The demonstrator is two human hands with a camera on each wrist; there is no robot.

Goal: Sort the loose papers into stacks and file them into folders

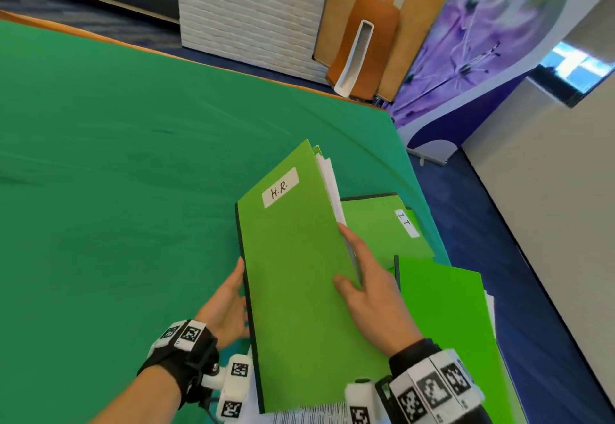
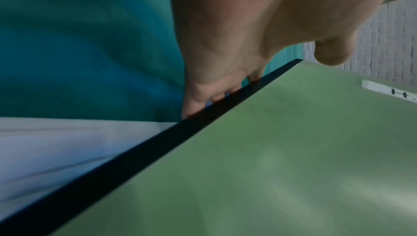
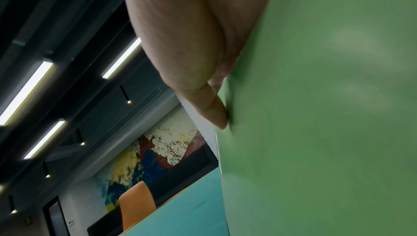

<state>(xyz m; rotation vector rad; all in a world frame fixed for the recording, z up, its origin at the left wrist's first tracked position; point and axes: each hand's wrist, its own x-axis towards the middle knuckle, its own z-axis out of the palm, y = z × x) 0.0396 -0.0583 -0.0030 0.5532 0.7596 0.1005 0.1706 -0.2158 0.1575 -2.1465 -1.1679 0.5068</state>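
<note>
A bright green folder labelled "H.R." is lifted off the green table cloth and tilted, its black spine to the left. White papers stick out of its upper right edge. My left hand grips the spine side; in the left wrist view its fingers curl behind the black spine. My right hand pinches the open right edge, thumb on the front cover. In the right wrist view a finger presses against the folder's cover.
A green folder labelled "I T" lies flat to the right, and another green folder lies nearer, over white sheets. A printed sheet shows below the held folder. The table's right edge drops to blue floor. An orange chair stands beyond.
</note>
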